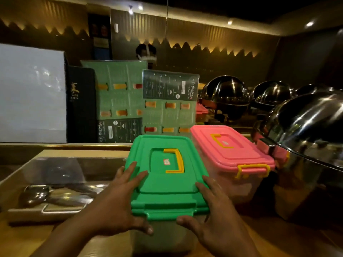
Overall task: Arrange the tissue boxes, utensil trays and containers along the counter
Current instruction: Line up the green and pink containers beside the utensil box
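- The green-lidded container stands at lower centre of the frame on the wooden desk, its clear body below the lid and a yellow handle lying flat in the lid's recess.
- The left hand lies on the lid's left near corner, fingers spread flat over the top and thumb against the container's front; its grip clasps the green-lidded container.
- The right hand mirrors it at the right near corner, fingers on the lid edge, thumb on the front wall, likewise clasping the box.
- Just beside it on the right, touching or nearly so, stands a pink-lidded container with a yellow front latch.
- At lower left of the frame a clear utensil tray sits on the desk, holding metal spoons.
- Behind the containers, at centre frame, green laminated menu cards stand upright against a raised ledge; a black menu folder and a white board stand left of them.
- On the right side, polished steel chafing-dish domes run back toward the upper right, the nearest one beside the pink-lidded container.
- The room is dim, with a dark wall lit by a warm zigzag light strip across the upper frame and small ceiling spots.
- A person's head shows above the menu cards, at upper centre.
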Action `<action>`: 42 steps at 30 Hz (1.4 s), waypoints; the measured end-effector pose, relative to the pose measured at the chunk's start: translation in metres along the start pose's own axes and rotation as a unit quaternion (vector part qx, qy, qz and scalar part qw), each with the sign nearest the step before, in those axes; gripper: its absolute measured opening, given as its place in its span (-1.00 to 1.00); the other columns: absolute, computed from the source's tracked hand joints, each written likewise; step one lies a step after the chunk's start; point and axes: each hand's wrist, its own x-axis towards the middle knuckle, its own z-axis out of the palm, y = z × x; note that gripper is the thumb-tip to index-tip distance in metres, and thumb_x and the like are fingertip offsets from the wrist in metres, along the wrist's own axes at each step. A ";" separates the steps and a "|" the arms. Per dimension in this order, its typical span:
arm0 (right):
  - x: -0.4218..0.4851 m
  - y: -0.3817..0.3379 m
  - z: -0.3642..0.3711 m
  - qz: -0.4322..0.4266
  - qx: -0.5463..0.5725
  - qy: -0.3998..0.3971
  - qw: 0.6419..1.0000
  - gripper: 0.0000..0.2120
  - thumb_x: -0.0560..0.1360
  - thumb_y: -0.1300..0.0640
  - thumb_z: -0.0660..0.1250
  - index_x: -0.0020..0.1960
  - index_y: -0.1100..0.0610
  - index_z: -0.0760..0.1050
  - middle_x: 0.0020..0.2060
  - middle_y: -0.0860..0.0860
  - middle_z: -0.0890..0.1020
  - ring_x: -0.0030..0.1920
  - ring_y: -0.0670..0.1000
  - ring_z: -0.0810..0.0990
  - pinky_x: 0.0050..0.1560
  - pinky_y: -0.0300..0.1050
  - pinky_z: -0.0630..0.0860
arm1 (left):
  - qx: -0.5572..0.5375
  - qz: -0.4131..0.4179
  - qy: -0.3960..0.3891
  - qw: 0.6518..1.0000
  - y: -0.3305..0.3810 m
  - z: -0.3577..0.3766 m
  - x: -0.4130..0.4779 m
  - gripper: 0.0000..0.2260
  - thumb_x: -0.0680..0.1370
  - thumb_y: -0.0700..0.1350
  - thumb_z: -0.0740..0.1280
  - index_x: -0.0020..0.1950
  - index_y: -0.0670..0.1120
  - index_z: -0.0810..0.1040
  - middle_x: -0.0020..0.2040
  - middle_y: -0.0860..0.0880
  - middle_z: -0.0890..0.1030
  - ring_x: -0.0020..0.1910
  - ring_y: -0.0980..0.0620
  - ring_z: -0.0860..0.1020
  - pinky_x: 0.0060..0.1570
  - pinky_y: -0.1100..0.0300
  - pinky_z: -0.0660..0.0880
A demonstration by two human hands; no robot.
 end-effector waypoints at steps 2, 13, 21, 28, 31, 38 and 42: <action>-0.001 -0.006 0.013 0.009 0.001 0.063 0.998 0.03 0.17 -0.66 0.18 0.36 0.05 0.51 0.45 0.03 0.41 0.46 0.12 0.34 0.43 0.13 0.32 | -0.014 0.017 -0.003 1.000 -0.011 -0.003 0.010 0.27 -0.01 0.51 0.46 0.54 0.28 -0.15 0.54 0.24 -0.36 0.54 0.03 -0.32 0.52 -0.12 -0.05; 0.047 -0.009 0.025 0.087 -0.052 0.040 0.994 0.16 0.17 -0.69 -0.22 0.50 0.00 0.33 0.57 0.07 0.19 0.56 0.11 0.08 0.53 -0.01 0.00 | -0.051 0.037 0.034 0.997 -0.019 -0.005 0.082 0.37 -0.13 0.56 0.34 0.60 0.10 0.00 0.61 0.07 -0.17 0.57 -0.06 -0.20 0.51 -0.15 0.03; 0.089 0.031 0.023 0.076 -0.113 0.002 0.991 0.22 0.15 -0.67 -0.38 0.57 0.02 0.17 0.60 0.12 0.11 0.57 0.13 0.04 0.55 0.04 -0.12 | -0.040 0.009 0.056 0.998 -0.011 0.006 0.122 0.37 -0.12 0.57 0.34 0.60 0.07 0.01 0.62 -0.03 -0.09 0.56 -0.21 -0.21 0.49 -0.18 -0.05; 0.099 0.043 0.026 0.051 -0.111 0.012 0.992 0.15 0.22 -0.65 -0.30 0.54 0.05 0.22 0.58 0.09 0.18 0.56 0.09 0.09 0.54 0.04 -0.13 | -0.021 0.007 0.053 0.998 -0.016 0.007 0.134 0.36 -0.11 0.57 0.33 0.60 0.08 0.00 0.62 -0.02 -0.08 0.56 -0.21 -0.21 0.48 -0.17 -0.04; 0.098 0.050 0.030 0.036 -0.116 0.024 0.992 0.07 0.29 -0.64 -0.22 0.51 0.05 0.27 0.57 0.08 0.22 0.55 0.10 0.13 0.53 0.05 -0.11 | -0.016 0.004 0.058 0.998 -0.015 0.006 0.132 0.35 -0.09 0.55 0.37 0.60 0.07 0.02 0.62 -0.02 -0.05 0.57 -0.21 -0.18 0.49 -0.15 -0.02; 0.090 0.042 0.039 0.043 -0.117 0.078 0.989 -0.17 0.44 -0.40 0.08 0.47 0.18 0.35 0.47 0.26 0.35 0.46 0.29 0.28 0.48 0.21 0.14 | -0.060 0.026 0.043 0.997 -0.030 -0.006 0.110 0.21 0.13 0.36 0.55 0.60 0.14 -0.07 0.63 -0.02 -0.17 0.59 -0.11 -0.11 0.52 -0.15 0.06; 0.061 0.002 0.067 -0.027 -0.067 0.221 0.973 -0.58 0.46 0.05 0.31 0.26 0.22 0.52 0.19 0.26 0.54 0.18 0.31 0.50 0.23 0.27 0.44 | -0.052 0.006 0.097 0.994 -0.084 -0.026 0.066 0.05 0.24 0.35 0.50 0.58 0.22 -0.01 0.63 0.05 -0.06 0.57 -0.05 0.04 0.48 -0.13 0.19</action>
